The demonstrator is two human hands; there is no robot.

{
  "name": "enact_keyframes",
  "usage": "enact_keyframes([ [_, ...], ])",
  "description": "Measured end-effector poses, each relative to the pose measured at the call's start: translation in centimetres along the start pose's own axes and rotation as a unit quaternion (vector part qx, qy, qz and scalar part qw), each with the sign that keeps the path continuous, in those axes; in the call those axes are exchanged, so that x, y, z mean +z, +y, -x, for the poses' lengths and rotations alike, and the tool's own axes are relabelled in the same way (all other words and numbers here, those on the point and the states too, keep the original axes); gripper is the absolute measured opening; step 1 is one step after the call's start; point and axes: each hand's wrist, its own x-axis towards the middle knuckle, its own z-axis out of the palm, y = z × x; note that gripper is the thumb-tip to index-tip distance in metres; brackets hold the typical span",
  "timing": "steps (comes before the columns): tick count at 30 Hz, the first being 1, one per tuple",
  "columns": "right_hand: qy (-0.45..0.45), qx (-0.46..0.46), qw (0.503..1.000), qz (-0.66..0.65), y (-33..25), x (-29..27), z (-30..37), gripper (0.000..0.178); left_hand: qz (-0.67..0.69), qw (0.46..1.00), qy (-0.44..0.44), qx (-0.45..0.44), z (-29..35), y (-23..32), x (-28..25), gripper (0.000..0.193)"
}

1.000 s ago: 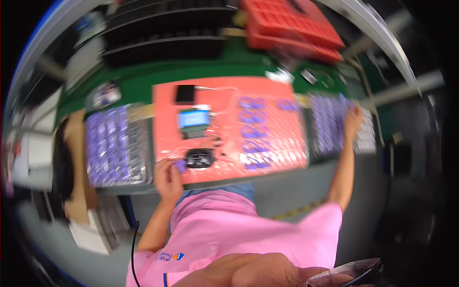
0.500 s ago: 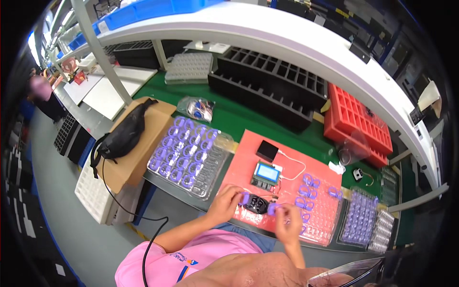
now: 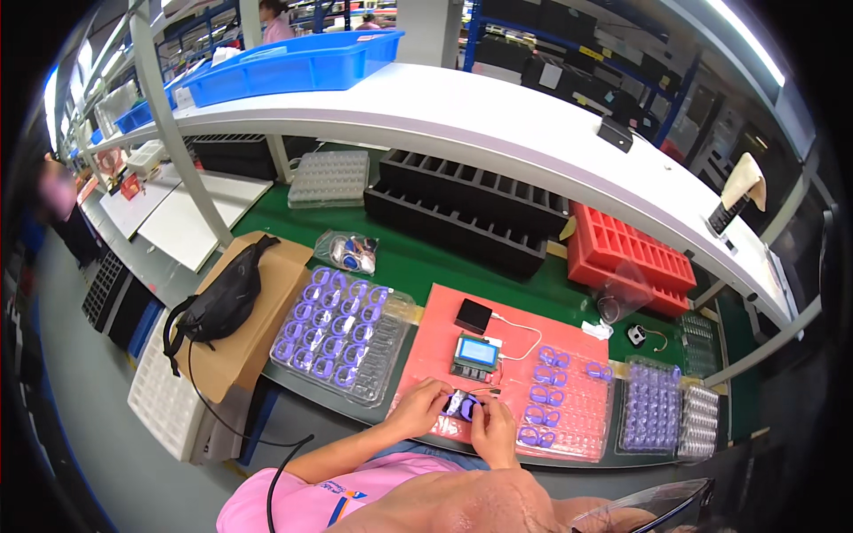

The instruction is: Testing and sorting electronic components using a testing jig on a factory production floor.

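My left hand [image 3: 421, 409] is closed, fingertips at the left end of a small black holder [image 3: 458, 397] on the pink mat [image 3: 428, 338]. A trace of a purple ring-shaped part shows at those fingertips, mostly hidden. Over the holder's right end, my right hand [image 3: 494, 430] pinches another purple ring-shaped part [image 3: 468, 409]. Just behind the holder stands a circuit board with a lit blue display [image 3: 478, 352]. A white cable joins the board to a black box [image 3: 474, 315].
Clear trays of purple rings [image 3: 324, 333] flank the mat, one partly filled tray [image 3: 569, 417] on its right part. Farther right are a purple-filled tray [image 3: 651, 404], black divided bins [image 3: 462, 213] and red bins [image 3: 626, 258] behind. A black pouch [image 3: 233, 298] lies on cardboard at left.
Both hands have come closer together, bringing the purple parts from beside the black holder onto its ends. The view has tilted up, so the bench sits lower in the picture.
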Motion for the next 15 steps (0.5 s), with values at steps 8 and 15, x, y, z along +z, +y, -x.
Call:
enact_keyframes([
  [8, 0.042, -0.007, 0.999, -0.001, 1.9, 0.5, 0.2, 0.015, 0.015, 0.999, -0.025, -0.012, -1.4, 0.1, 0.1, 0.018],
  [15, 0.0, 0.026, 1.0, 0.005, 1.0, -0.4, 0.3, 0.017, 0.013, 0.998, -0.035, -0.057, -0.9, 1.3, 0.5, 0.019],
])
